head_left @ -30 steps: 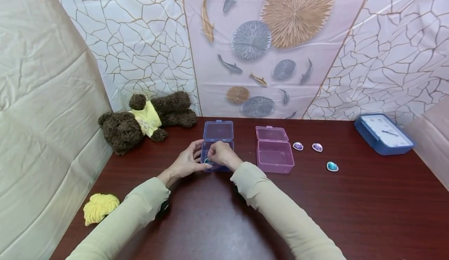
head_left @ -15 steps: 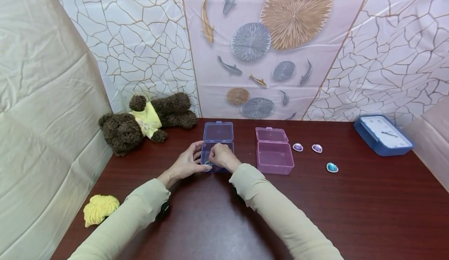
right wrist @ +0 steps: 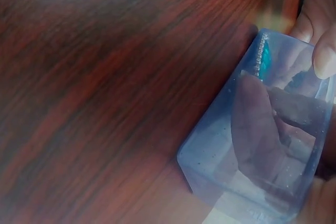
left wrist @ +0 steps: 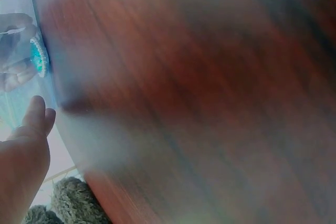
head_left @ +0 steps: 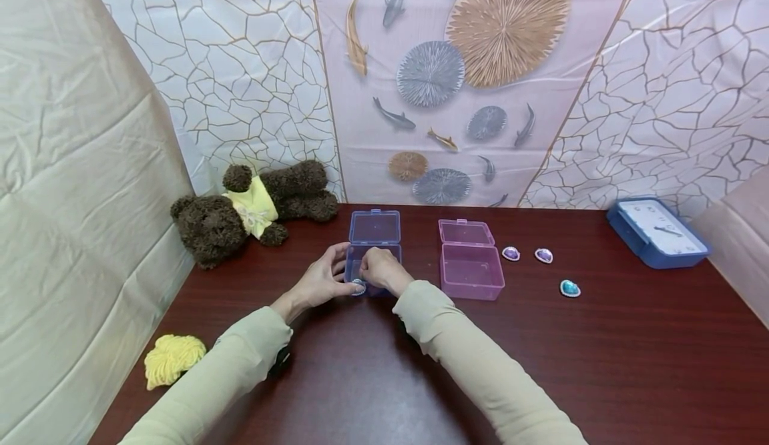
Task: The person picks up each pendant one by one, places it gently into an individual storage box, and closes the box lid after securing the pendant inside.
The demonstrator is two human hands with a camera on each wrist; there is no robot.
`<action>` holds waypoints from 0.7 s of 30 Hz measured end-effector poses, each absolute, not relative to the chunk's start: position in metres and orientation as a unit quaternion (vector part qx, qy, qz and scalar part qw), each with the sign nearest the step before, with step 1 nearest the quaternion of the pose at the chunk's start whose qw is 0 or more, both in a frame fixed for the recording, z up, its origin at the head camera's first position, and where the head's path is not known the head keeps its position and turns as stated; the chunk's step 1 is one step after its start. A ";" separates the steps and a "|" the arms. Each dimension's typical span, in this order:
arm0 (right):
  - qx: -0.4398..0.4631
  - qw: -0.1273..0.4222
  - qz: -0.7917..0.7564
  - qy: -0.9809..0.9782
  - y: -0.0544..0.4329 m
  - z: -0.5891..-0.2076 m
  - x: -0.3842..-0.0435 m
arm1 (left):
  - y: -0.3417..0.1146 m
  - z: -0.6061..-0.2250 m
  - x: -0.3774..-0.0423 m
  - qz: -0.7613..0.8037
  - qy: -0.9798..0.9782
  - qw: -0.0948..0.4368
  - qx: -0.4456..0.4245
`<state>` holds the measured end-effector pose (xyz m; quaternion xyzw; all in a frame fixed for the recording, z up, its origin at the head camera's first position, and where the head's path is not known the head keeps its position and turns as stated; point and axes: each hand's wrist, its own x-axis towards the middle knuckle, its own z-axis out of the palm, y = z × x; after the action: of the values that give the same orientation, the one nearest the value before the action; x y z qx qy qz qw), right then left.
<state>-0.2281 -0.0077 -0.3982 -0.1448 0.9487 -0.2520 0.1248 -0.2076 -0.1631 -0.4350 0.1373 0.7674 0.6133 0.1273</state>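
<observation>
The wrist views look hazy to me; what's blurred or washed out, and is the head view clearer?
Left wrist: the dark red wood-grained table is smeared and hazy, with bright washed-out patches at the left; right wrist: table grain soft, but the translucent blue plastic box keeps readable edges; head: clearer overall, a pale sheen on the table's near part.

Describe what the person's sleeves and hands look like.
The sleeves are long, plain and pale cream-green, with loose cuffs. The left hand and right hand are gloveless. Something small and black shows beneath the left cuff, its details unclear.
</observation>
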 end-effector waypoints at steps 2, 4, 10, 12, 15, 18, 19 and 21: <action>-0.146 0.123 -0.252 0.949 -0.007 -0.398 -0.228 | -0.163 -0.435 -0.208 0.609 0.771 0.128 0.137; -0.148 0.119 -0.254 0.948 -0.007 -0.398 -0.227 | -0.163 -0.436 -0.208 0.608 0.772 0.128 0.136; -0.147 0.115 -0.274 0.943 -0.006 -0.398 -0.225 | -0.163 -0.435 -0.209 0.603 0.776 0.130 0.132; -0.148 0.114 -0.279 0.942 -0.006 -0.398 -0.225 | -0.163 -0.435 -0.209 0.603 0.776 0.131 0.132; -0.149 0.115 -0.286 0.939 -0.006 -0.398 -0.225 | -0.163 -0.435 -0.208 0.605 0.774 0.130 0.136; -0.148 0.121 -0.293 0.937 -0.005 -0.398 -0.225 | -0.163 -0.435 -0.208 0.607 0.772 0.128 0.139; -0.148 0.122 -0.294 0.936 -0.005 -0.398 -0.225 | -0.163 -0.435 -0.208 0.606 0.773 0.127 0.140; -0.148 0.125 -0.298 0.935 -0.005 -0.398 -0.226 | -0.163 -0.435 -0.208 0.606 0.773 0.126 0.140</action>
<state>-0.2255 -0.0049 -0.3981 -0.1479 0.9346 -0.2984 0.1247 -0.2077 -0.1630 -0.4351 0.1396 0.7732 0.6056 0.1257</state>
